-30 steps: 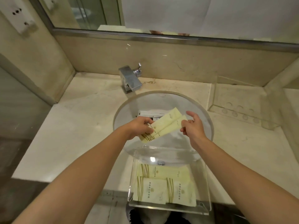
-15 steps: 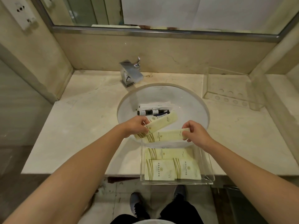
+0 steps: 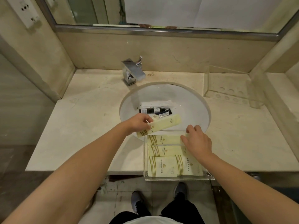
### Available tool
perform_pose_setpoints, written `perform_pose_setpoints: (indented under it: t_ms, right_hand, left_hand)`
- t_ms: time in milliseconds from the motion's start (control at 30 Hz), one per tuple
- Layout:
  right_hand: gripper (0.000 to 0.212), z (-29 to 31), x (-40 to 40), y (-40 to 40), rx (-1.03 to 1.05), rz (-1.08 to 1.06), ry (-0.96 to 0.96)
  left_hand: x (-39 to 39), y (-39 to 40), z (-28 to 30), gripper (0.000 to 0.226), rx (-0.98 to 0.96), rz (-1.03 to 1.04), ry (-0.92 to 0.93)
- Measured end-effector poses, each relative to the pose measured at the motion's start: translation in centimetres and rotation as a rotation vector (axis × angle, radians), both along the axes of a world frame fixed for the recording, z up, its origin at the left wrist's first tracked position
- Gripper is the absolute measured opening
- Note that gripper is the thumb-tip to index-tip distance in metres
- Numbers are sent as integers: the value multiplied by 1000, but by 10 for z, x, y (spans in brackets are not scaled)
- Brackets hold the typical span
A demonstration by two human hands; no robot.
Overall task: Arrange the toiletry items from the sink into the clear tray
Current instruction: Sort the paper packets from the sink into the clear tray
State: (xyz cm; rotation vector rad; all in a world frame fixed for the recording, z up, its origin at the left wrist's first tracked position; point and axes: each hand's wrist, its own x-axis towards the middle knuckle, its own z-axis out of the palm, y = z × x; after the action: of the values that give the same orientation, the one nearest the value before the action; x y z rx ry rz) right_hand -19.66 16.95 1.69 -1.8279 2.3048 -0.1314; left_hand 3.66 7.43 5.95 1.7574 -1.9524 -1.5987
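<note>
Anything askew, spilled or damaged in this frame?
Nothing spilled or damaged. The clear acrylic tray overhangs the front edge of the beige stone counter, above the floor. The pale yellow sachets inside lie flat in tidy rows.

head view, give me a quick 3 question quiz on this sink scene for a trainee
1. True or false: the left hand holds a long yellow packet over the sink.
2. Where is the right hand pressing? A) the faucet B) a packet in the clear tray C) the mirror
3. Fill in: the dark bottles lie in the ____.

Key: 1 true; 2 B; 3 sink
</note>
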Motion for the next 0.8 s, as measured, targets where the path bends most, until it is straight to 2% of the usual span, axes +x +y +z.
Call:
perform_pose_setpoints:
  t_ms: [200, 333, 467, 567, 667, 800]
  right_hand:
    - [39, -7, -3, 4, 28, -95, -55]
    - [52, -3, -6, 1, -30, -176, -240]
    - [61, 1, -13, 4, 22, 16, -264]
    - [48, -3, -17, 6, 67, 95, -188]
    - [30, -8, -18, 8, 33, 51, -166]
    - [21, -10, -16, 7, 11, 6, -161]
  left_hand:
    - [-14, 3, -1, 27, -76, -139, -54]
    - [-25, 5, -5, 28, -139, -245, -113]
    - [-35, 8, -10, 25, -216, -287, -145]
    - [-39, 12, -16, 22, -276, -323, -186]
    - [-40, 16, -21, 18, -362, -414, -272]
    - [-39, 22, -25, 11, -526, -494, -390]
